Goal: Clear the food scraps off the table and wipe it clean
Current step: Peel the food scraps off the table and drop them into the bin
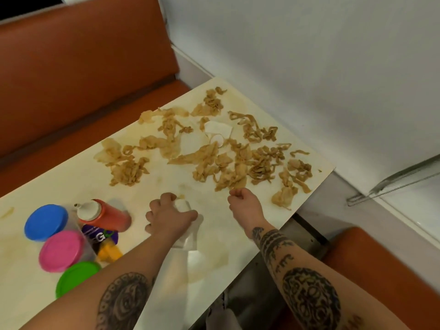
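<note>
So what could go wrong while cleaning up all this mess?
1. Some scraps lie right by the table edge, so a sweep could push them off, maybe onto the orange seat.
2. The red bottle is close to the left hand, which grips a pale wad. A wide wipe might knock the bottle over.
3. The brown stains may smear instead of lifting.
</note>
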Motion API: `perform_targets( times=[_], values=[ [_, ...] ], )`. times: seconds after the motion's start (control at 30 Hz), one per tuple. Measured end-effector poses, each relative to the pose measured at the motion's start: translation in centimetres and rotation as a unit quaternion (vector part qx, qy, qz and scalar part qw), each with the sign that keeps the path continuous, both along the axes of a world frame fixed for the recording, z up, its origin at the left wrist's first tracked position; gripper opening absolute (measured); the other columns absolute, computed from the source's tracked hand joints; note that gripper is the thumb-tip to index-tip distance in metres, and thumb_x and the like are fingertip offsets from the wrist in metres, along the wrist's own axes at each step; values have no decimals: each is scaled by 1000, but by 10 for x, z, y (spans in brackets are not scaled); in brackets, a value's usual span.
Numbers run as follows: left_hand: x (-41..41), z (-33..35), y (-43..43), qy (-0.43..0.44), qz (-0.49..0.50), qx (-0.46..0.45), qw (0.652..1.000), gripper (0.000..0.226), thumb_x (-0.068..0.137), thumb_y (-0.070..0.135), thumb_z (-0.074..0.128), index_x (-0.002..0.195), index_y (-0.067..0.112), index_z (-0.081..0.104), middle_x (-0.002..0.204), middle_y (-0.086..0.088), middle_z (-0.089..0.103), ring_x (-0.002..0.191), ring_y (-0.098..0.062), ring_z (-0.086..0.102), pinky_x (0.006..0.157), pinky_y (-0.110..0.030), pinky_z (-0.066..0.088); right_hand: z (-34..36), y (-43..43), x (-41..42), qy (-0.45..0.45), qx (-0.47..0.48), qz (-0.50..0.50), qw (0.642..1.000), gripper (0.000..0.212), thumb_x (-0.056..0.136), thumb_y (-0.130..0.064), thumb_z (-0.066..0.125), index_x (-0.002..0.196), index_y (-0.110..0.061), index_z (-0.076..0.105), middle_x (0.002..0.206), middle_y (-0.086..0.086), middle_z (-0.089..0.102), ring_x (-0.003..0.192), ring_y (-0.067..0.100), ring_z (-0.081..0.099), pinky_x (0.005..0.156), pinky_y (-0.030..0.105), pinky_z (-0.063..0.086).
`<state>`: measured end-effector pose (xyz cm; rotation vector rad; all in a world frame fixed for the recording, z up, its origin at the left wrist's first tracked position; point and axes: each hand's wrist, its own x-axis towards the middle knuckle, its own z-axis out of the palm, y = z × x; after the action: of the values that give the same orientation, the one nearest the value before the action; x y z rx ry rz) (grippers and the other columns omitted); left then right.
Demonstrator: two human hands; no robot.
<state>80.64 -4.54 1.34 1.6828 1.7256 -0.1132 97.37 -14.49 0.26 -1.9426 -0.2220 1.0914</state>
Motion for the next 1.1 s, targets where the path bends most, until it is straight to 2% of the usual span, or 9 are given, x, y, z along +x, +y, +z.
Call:
perform_targets(
  times=[0.13, 0.2, 0.27, 0.37, 0.47, 0.67, 0.8, 0.93, 1.1],
  values=[
    [-7, 12, 27, -153, 65, -20, 986, 74, 41, 43, 70, 114, 37, 61, 127, -7, 50, 105, -33, 59, 88, -45, 54, 0, 16, 9, -151, 4, 84, 985, 25, 97, -19, 55, 120, -19, 65, 119, -5, 60, 107, 14, 57, 90, 29, 46],
    [-5, 22, 34, -231, 107, -39, 966, 66, 41, 29, 71, 107, 27, 66, 103, -11, 65, 70, -27, 64, 62, -35, 53, 0, 23, 14, -237, 14, 131, 962, 30, 97, -13, 54, 124, -18, 66, 126, -4, 56, 106, 10, 52, 90, 22, 40],
    [0, 32, 38, -273, 140, -65, 950, 57, 46, 19, 68, 103, 18, 67, 76, -12, 65, 52, -26, 54, 54, -34, 46, -1, 29, 19, -292, 17, 181, 939, 39, 97, -10, 54, 134, -20, 63, 133, -1, 52, 109, 15, 56, 92, 25, 44],
    [5, 37, 40, -292, 163, -73, 940, 35, 53, 25, 69, 88, 22, 70, 84, -14, 70, 68, -31, 65, 67, -49, 58, -5, 38, 27, -332, -41, 251, 908, 44, 100, -17, 53, 144, -25, 55, 139, 2, 46, 117, 25, 58, 94, 37, 52],
    [7, 34, 41, -301, 176, -76, 934, 21, 57, 35, 75, 76, 27, 71, 91, -12, 73, 79, -32, 69, 80, -57, 59, -10, 44, 30, -363, -84, 282, 884, 27, 101, -24, 54, 125, -23, 65, 123, 5, 48, 106, 29, 60, 84, 40, 55],
    [17, 32, 40, -251, 130, -47, 958, 22, 75, 37, 80, 86, 21, 69, 88, -3, 72, 72, -26, 66, 62, -37, 54, -8, 33, 18, -375, 39, 233, 896, 11, 95, -29, 59, 97, -20, 63, 107, -3, 49, 88, 17, 56, 74, 34, 51],
    [30, 29, 37, -229, 70, -41, 970, 18, 76, 32, 79, 86, 22, 68, 86, -1, 71, 63, -21, 63, 55, -30, 51, 0, 11, 11, -265, 144, 101, 948, 16, 95, -20, 57, 82, -17, 48, 75, -5, 50, 67, 14, 46, 61, 30, 42],
    [47, 27, 32, -216, 3, -18, 976, 12, 76, 29, 78, 85, 26, 71, 98, 3, 71, 76, -15, 66, 62, -28, 53, 14, -4, 22, -111, 142, -42, 983, 18, 97, -8, 55, 81, -17, 52, 54, -16, 43, 49, 5, 37, 49, 24, 36],
    [68, 17, 26, -161, -78, 12, 984, 13, 63, 55, 68, 74, 48, 71, 133, 15, 58, 124, -17, 55, 104, -46, 45, 19, -13, 38, 5, 122, -130, 984, 22, 102, -19, 45, 100, -20, 67, 74, 2, 55, 66, 19, 51, 61, 36, 47]
  ],
)
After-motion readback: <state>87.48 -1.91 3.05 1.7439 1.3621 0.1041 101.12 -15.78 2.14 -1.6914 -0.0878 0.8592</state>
